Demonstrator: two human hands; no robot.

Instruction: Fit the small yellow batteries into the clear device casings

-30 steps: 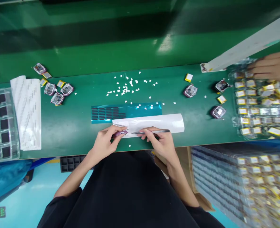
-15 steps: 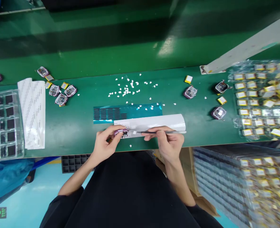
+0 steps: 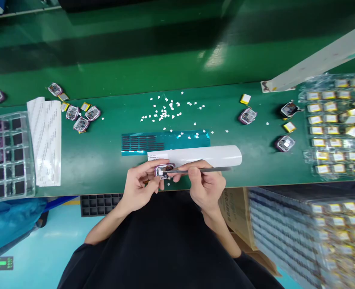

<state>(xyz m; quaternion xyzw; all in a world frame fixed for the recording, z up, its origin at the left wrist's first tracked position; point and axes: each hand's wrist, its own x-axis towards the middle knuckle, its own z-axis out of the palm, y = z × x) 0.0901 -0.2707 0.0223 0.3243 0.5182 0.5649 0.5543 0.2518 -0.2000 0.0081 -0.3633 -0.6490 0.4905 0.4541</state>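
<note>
My left hand (image 3: 141, 185) grips a small purple-rimmed device housing (image 3: 164, 170) by its edges, its open side with circuitry facing up. Tweezers (image 3: 209, 169) are pinched in my right hand (image 3: 207, 184), their tips reaching into the housing. A small white square piece (image 3: 161, 173) lies at the tips, over the left part of the housing; whether the tips still grip it I cannot tell. Just behind both hands lies a curled white sheet (image 3: 207, 155), beside a blue film strip (image 3: 183, 140) carrying rows of dark strips.
Many white scraps (image 3: 165, 112) are scattered over the green bench (image 3: 105, 160). Similar housings (image 3: 82, 123) lie left, others (image 3: 285, 143) right. White liner sheets (image 3: 46, 144) and a clear tray (image 3: 7, 160) are at left. Battery trays (image 3: 327, 130) stand right, near a slanted white post (image 3: 315, 56).
The housing has been turned so its open side faces up. My right hand has moved left, bringing the tweezers and the white piece from beside the housing into it.
</note>
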